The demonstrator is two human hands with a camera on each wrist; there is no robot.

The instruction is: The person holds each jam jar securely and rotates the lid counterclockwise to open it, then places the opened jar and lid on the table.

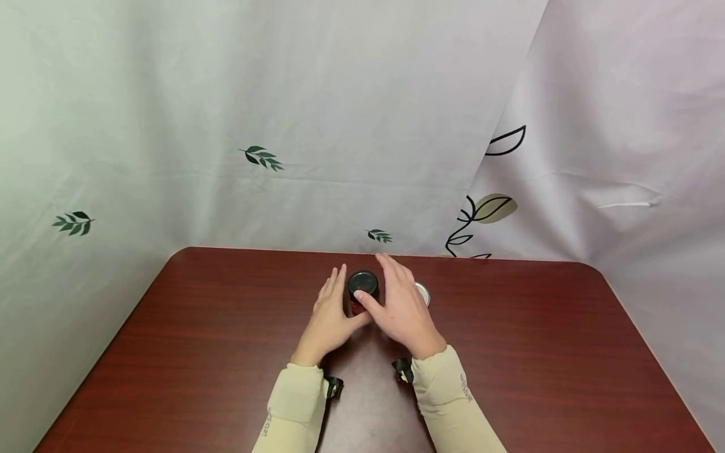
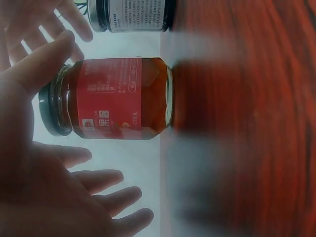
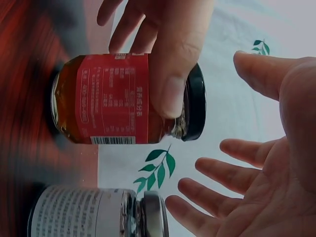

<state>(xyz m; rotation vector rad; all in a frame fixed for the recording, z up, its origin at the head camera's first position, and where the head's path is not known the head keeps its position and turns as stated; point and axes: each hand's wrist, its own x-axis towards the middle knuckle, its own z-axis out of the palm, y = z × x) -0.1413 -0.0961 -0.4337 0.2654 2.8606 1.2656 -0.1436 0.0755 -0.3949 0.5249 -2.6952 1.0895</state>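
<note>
Red-labelled jar stands on table, leafy cloth behind.

A red-labelled, black-lidded glass jar of amber contents is partly hidden by the left hand; contact cannot be judged. Near a white-labelled, silver-lidded glass jar, the right hand is held with fingers spread. The red-labelled jar is carried by a dark red wooden bench, backed by white leaf-printed cloth.

Smooth glass jar, glossy wood-grained tabletop
</note>
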